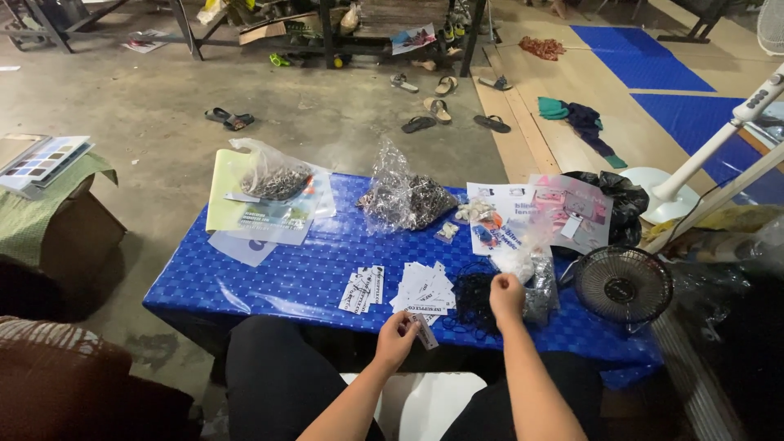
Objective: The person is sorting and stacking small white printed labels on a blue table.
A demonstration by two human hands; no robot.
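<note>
Two hands work at the near edge of a low desk point(269, 278) covered in blue cloth. The left hand point(398, 336) has its fingers point(406, 321) pinched shut on a small tag point(424, 331), held just off the near edge. The right hand point(506, 296) is raised a little to the right, its fingers curled closed above a tangle of black string point(474, 300); whether a strand is actually pinched in them I cannot tell.

Just beyond the left hand lies a fanned pile of white tags point(424, 288), and to its left a smaller pile point(363, 288). Right of the string, a clear bag point(539, 296) stands beside the right hand. Farther back, a crumpled clear bag of dark bits point(404, 198) sits mid-desk, and another bag point(273, 175) rests on papers point(245, 214) at the far left. Printed sheets point(563, 208) lie at the far right, with a black bag point(625, 200) behind them. A small fan point(622, 286) sits at the right end of the desk. Sandals point(437, 106) are scattered on the concrete floor beyond.
</note>
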